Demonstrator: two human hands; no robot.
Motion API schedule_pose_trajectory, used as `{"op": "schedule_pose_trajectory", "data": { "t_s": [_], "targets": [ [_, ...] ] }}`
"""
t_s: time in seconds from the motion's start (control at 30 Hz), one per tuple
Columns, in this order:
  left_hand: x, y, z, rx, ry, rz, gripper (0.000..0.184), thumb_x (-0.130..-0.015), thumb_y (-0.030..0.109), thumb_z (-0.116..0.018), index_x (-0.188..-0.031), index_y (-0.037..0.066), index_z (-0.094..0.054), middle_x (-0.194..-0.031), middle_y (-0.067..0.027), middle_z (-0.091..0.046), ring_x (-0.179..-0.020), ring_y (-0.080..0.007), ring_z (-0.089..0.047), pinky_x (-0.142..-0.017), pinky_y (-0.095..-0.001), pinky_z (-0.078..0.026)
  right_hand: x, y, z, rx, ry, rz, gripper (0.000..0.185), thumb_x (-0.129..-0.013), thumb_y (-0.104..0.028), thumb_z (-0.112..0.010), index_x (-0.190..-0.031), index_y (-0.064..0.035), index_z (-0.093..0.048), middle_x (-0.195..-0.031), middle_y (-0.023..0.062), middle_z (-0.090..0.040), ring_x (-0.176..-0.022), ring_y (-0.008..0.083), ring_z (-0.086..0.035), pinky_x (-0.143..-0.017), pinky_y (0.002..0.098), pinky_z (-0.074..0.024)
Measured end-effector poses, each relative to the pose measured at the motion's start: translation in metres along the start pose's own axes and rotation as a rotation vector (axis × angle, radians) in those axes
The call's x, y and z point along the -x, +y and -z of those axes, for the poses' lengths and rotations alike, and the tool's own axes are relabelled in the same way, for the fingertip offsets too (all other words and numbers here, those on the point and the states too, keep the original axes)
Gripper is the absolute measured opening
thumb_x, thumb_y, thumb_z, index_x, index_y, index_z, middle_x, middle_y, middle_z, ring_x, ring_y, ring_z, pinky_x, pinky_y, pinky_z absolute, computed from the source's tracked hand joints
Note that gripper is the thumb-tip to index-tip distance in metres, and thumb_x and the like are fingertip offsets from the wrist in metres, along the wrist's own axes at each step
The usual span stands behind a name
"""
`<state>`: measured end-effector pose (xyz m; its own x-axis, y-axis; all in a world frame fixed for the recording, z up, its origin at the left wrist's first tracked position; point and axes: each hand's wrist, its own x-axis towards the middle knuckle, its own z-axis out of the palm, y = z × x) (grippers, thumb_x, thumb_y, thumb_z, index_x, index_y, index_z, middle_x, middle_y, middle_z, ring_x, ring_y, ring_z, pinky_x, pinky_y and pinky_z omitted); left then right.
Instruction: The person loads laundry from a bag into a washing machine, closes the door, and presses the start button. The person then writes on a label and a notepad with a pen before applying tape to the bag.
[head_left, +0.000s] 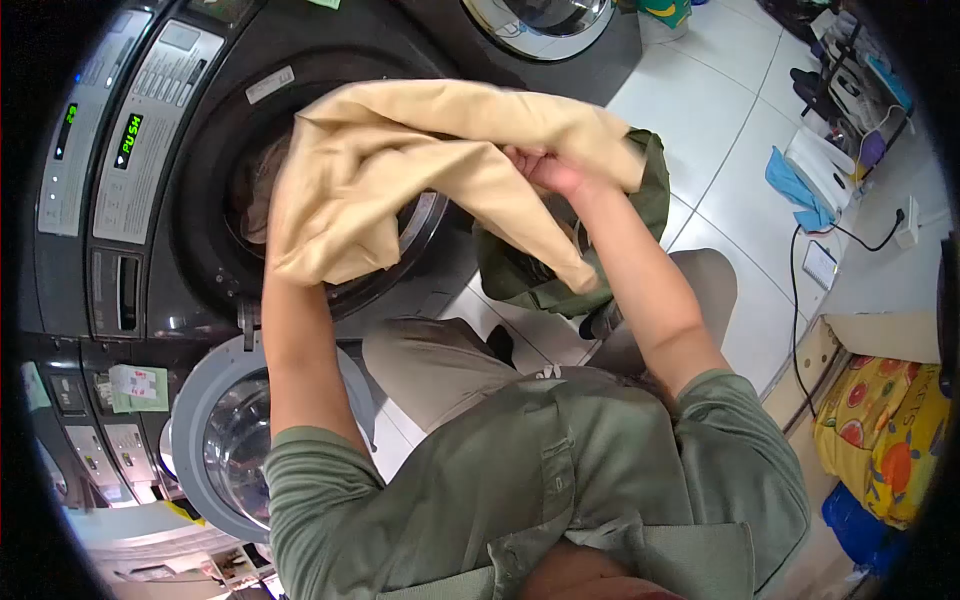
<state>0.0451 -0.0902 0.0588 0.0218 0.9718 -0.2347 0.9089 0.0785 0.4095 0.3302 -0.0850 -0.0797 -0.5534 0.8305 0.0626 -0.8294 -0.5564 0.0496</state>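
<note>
A beige garment (350, 180) is spread between my arms in front of the open washing machine drum, with two long, narrow parts reaching to the right. My right hand (548, 172) is closed on its fabric near the middle of those parts. The fabric covers my left hand, so its fingers are hidden; only my left forearm (300, 360) shows below the cloth. Behind the garment, the dark drum opening (235, 190) has some brownish cloth (265, 190) inside. A dark green bag (650, 200) stands open on the floor under my right forearm.
The round machine door (190, 440) hangs open beside my left arm. Another front-loader (560, 40) stands ahead. On the right are a power cable (795, 300), a phone-like device (820, 264), a blue cloth (795, 190) and a yellow patterned bag (880, 430).
</note>
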Motion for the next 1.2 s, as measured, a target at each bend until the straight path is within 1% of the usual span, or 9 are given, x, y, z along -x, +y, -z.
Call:
{"op": "schedule_pose_trajectory", "data": {
  "t_s": [0.07, 0.17, 0.23, 0.43, 0.57, 0.67, 0.77, 0.97, 1.2],
  "targets": [
    [-0.017, -0.028, -0.049, -0.532, -0.137, 0.145, 0.041, -0.083, 0.029, -0.052, -0.112, 0.000, -0.050, -0.100, -0.0111, -0.058, -0.088, -0.0216, -0.056, -0.075, -0.0324, -0.044, -0.009, -0.006, 0.004, 0.185, -0.062, -0.112, 0.015, -0.084, -0.018, -0.045, -0.073, -0.0081, -0.046, -0.057, 0.0026, -0.044, -0.048, 0.0128, -0.041, -0.060, 0.0338, -0.0444],
    [-0.024, -0.047, -0.163, 0.504, -0.146, -0.111, 0.053, -0.075, 0.030, -0.063, -0.115, -0.001, -0.049, -0.107, -0.0142, -0.056, -0.097, -0.0209, -0.052, -0.084, -0.0279, -0.040, -0.022, 0.017, 0.042, 0.592, 0.134, -0.112, 0.014, -0.081, -0.017, -0.048, -0.071, -0.0075, -0.047, -0.055, 0.0017, -0.045, -0.050, 0.0131, -0.045, -0.056, 0.0324, -0.0432],
    [-0.024, -0.042, -0.218, 0.282, -0.346, -0.077, 0.062, -0.072, 0.035, -0.066, -0.119, 0.000, -0.045, -0.109, -0.0164, -0.055, -0.098, -0.0227, -0.053, -0.085, -0.0291, -0.040, -0.023, 0.031, 0.099, 0.934, 0.274, -0.118, 0.011, -0.078, -0.016, -0.052, -0.073, -0.0071, -0.049, -0.055, -0.0006, -0.043, -0.050, 0.0137, -0.045, -0.055, 0.0284, -0.0427],
    [-0.007, -0.055, -0.300, 0.056, -0.205, -0.108, 0.064, -0.067, 0.040, -0.069, -0.116, 0.003, -0.049, -0.107, -0.0220, -0.055, -0.098, -0.0284, -0.055, -0.083, -0.0324, -0.042, 0.040, 0.008, 0.218, 2.368, 1.035, 0.227, 0.036, -0.070, -0.024, -0.062, -0.098, -0.0025, -0.056, -0.098, 0.0193, -0.058, -0.089, 0.0322, -0.057, -0.080, 0.0386, -0.0437],
    [-0.005, -0.055, -0.306, 0.063, -0.282, 0.076, 0.054, -0.070, 0.036, -0.067, -0.113, 0.006, -0.052, -0.101, -0.0187, -0.059, -0.096, -0.0259, -0.056, -0.081, -0.0321, -0.043, 0.067, -0.008, 0.202, 2.300, 1.260, -0.183, 0.043, -0.071, -0.029, -0.061, -0.103, -0.0016, -0.055, -0.106, 0.0191, -0.055, -0.099, 0.0290, -0.054, -0.084, 0.0368, -0.0417],
    [-0.017, -0.073, -0.307, 0.371, -0.355, 0.003, 0.041, -0.080, 0.029, -0.058, -0.112, 0.004, -0.052, -0.098, -0.0091, -0.060, -0.090, -0.0190, -0.056, -0.077, -0.0277, -0.044, 0.060, -0.003, 0.185, 2.141, 0.928, -0.389, 0.038, -0.074, -0.036, -0.056, -0.094, -0.0034, -0.060, -0.096, 0.0173, -0.060, -0.091, 0.0290, -0.057, -0.079, 0.0371, -0.0441],
    [-0.029, -0.069, -0.283, 0.900, -0.070, 0.296, 0.049, -0.076, 0.037, -0.061, -0.108, 0.001, -0.054, -0.098, -0.0138, -0.059, -0.087, -0.0174, -0.057, -0.074, -0.0251, -0.045, 0.050, 0.060, 0.132, 2.245, -0.092, 0.353, 0.016, -0.074, -0.020, -0.053, -0.070, -0.0048, -0.056, -0.074, 0.0120, -0.055, -0.073, 0.0279, -0.052, -0.066, 0.0388, -0.0419],
    [-0.027, -0.065, -0.250, 0.452, -0.405, 0.081, 0.090, -0.066, 0.052, -0.062, -0.128, -0.001, -0.024, -0.130, -0.0167, -0.030, -0.121, -0.0240, -0.029, -0.099, -0.0336, -0.027, 0.061, 0.123, -0.025, 0.926, -0.530, -0.146, 0.016, -0.086, -0.015, -0.050, -0.080, -0.0003, -0.052, -0.088, 0.0044, -0.054, -0.086, 0.0151, -0.051, -0.080, 0.0289, -0.0403],
    [-0.001, -0.095, -0.346, -0.059, -0.278, 0.224, 0.046, -0.077, 0.033, -0.051, -0.117, 0.009, -0.051, -0.123, -0.0135, -0.046, -0.112, -0.0257, -0.044, -0.094, -0.0333, -0.033, 0.023, 0.081, 0.086, 1.626, 0.128, 0.020, 0.018, -0.078, -0.009, -0.060, -0.091, -0.0029, -0.049, -0.089, 0.0027, -0.052, -0.085, 0.0108, -0.048, -0.078, 0.0241, -0.0385]
  ]
}}
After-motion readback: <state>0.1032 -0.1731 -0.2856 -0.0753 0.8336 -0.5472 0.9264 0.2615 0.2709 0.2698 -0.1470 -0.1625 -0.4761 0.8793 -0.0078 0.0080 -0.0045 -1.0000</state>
